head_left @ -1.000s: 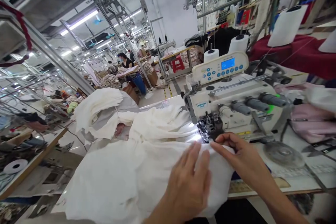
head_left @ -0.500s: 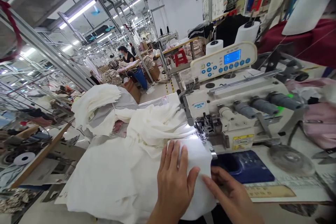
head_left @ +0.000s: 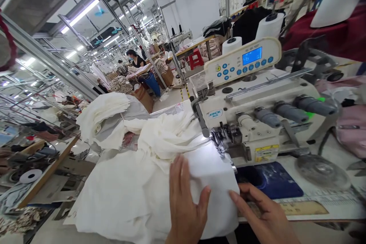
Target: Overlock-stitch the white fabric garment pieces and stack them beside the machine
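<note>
– how do the fingers sit?
– the left hand [head_left: 187,206] rests on white cloth [head_left: 213,183], fingers together, thumb spread; the right hand [head_left: 263,211] pinches its edge.
– and since the earlier frame?
– the left fingertips have shifted away from the needle area [head_left: 221,141], which the cloth meets.
– any lettering?
– "jack" marks the sewing machine [head_left: 257,131], beneath a lit blue display [head_left: 252,56].

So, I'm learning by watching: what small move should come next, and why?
Probably ease the white cloth slightly toward the sewing machine's lit stitching area: its far edge lies beside that area, the left hand is spread over it, and the right hand's fingertips are at its right edge.
</note>
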### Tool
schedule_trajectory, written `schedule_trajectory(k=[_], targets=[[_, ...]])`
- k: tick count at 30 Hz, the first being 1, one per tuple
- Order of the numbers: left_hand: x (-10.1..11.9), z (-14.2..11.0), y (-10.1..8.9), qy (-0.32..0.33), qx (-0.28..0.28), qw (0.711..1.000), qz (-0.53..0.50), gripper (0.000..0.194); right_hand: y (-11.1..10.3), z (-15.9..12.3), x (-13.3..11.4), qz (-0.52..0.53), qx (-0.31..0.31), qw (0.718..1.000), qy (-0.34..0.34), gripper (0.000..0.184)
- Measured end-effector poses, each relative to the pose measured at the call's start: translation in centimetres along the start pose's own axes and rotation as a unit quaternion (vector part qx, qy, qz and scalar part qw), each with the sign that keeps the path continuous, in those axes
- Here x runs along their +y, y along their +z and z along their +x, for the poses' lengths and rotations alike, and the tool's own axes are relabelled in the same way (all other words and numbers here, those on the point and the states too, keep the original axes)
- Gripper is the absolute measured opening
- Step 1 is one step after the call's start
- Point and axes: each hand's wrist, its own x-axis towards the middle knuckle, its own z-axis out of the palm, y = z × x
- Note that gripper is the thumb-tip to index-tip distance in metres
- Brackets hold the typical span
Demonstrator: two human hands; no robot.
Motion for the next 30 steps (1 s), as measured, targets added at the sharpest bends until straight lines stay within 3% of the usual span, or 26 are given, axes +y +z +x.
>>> schedule_trajectory(k=[2, 6, 18, 30], targets=[[-1.0, -1.4, 0.5, -0.067, 0.013, 0.998, 0.013, 0.062, 0.1, 0.0, -0.3, -0.008, 0.002, 1.0, 0.0, 0.034], [-2.9, -3.0, 0.9, -0.085, -0.008, 0.996, -0.015, 0.009, 0.0, -0.2, -0.8, -0.042, 0.01, 0.999, -0.021, 0.03], [-2.8, 0.5, -1.7, -0.129, 0.001, 0.982, -0.137, 0.015, -0.1, 0.2, -0.3, -0.07, -0.001, 0.997, -0.03, 0.031], [-3.5, 5.7, -1.7, -0.2, -0.045, 0.957, -0.203, 0.036, -0.4, 0.9, -1.4, -0.117, 0.019, 0.989, -0.083, 0.028]])
